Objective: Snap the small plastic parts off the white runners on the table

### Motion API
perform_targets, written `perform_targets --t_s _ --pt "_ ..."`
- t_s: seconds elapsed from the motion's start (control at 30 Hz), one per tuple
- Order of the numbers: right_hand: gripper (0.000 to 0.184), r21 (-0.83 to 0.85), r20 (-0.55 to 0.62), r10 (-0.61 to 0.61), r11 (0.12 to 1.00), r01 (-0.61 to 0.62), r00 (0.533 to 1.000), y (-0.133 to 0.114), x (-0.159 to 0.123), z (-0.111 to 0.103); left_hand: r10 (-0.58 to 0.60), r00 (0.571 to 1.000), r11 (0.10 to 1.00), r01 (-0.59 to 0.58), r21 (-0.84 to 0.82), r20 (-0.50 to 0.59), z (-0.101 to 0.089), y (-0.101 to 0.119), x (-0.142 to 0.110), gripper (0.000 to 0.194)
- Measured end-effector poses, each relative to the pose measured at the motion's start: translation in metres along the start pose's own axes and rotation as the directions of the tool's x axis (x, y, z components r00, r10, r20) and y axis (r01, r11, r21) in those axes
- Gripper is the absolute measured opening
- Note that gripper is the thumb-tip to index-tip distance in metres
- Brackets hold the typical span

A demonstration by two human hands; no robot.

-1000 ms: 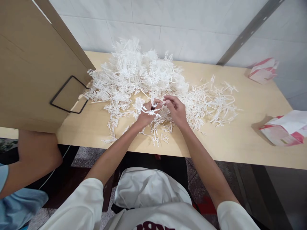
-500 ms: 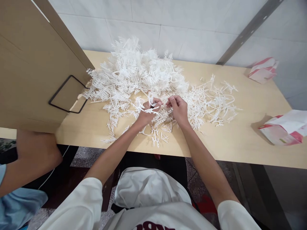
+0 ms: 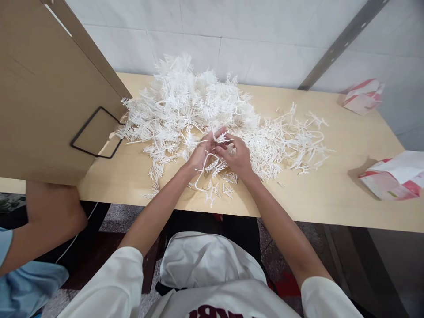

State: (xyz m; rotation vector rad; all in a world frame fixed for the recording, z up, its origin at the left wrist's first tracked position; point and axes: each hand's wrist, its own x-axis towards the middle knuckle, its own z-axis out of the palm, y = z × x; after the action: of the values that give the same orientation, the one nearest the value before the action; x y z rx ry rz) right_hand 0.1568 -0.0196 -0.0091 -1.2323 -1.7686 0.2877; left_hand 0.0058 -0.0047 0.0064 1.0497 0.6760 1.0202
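My left hand (image 3: 200,154) is closed around a white branched plastic piece (image 3: 221,138), whose spiky end shows between my two hands. Curled in from the other side, my right hand (image 3: 240,158) has its thumb and fingers pinched on the same piece. Its fingertips are partly hidden. Below the hands, a thin white branched strand (image 3: 196,183) curves toward the table's front edge; I cannot tell whether it is joined to the held piece. Right behind the hands rises a big heap of similar white branched pieces (image 3: 195,97).
On the right, bare-looking branched stems (image 3: 304,141) lie in a looser pile. Two red-and-white paper packets (image 3: 391,179) stand on the wooden table (image 3: 318,198). A brown board (image 3: 49,97) with a black wire loop (image 3: 73,142) borders the left. Another person's arm (image 3: 56,221) is beyond it.
My hands have come together, the right moving left to meet the left hand at the piece. The left fingers have opened up more around it, and the strand below has shifted.
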Motion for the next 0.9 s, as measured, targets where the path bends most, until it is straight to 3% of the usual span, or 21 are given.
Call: perform_targets --t_s 0.1,0.17,0.23,0.3,0.4,0.5,0.57,0.73,0.83,0.9 --pt "0.051 0.035 -0.058 0.057 0.998 -0.055 0.997 -0.002 -0.002 0.001 -0.033 0.999 0.990 0.028 0.135 0.033 0.005 -0.004 -0.005 0.055" --pt "0.044 0.057 -0.086 0.067 0.996 -0.062 0.994 -0.004 -0.002 -0.001 -0.021 1.000 0.974 0.017 0.226 0.016 0.008 -0.005 -0.008 0.054" --pt "0.035 0.068 -0.099 0.100 0.993 -0.094 0.990 -0.007 -0.001 -0.005 0.035 0.999 0.944 -0.036 0.328 0.009 0.009 -0.006 -0.010 0.053" --pt "0.035 0.105 -0.092 0.169 0.982 -0.160 0.981 -0.011 0.000 -0.007 0.165 0.986 0.872 -0.152 0.465 0.013 0.008 -0.008 -0.010 0.048" --pt "0.038 0.292 -0.073 0.280 0.924 -0.248 0.957 -0.014 0.002 -0.009 0.403 0.914 0.670 -0.334 0.663 0.054 0.002 -0.012 -0.008 0.042" --pt "0.037 0.458 -0.126 0.358 0.848 -0.266 0.925 -0.012 0.005 -0.009 0.545 0.836 0.518 -0.394 0.759 0.062 -0.005 -0.018 -0.006 0.042" --pt "0.037 0.504 -0.154 0.388 0.822 -0.266 0.909 -0.008 0.008 -0.010 0.568 0.819 0.471 -0.401 0.786 0.077 -0.007 -0.021 -0.006 0.046" --pt "0.039 0.572 -0.062 0.378 0.772 -0.278 0.924 -0.002 0.010 -0.009 0.499 0.863 0.382 -0.296 0.876 0.074 -0.003 -0.017 -0.012 0.043" --pt "0.041 0.528 -0.050 0.362 0.801 -0.283 0.931 -0.003 0.009 -0.010 0.524 0.851 0.334 -0.232 0.913 0.024 -0.001 -0.010 -0.016 0.028" --pt "0.043 0.436 -0.037 0.328 0.855 -0.280 0.944 -0.004 0.008 -0.011 0.563 0.826 0.352 -0.211 0.912 -0.026 -0.002 -0.006 -0.015 0.027"
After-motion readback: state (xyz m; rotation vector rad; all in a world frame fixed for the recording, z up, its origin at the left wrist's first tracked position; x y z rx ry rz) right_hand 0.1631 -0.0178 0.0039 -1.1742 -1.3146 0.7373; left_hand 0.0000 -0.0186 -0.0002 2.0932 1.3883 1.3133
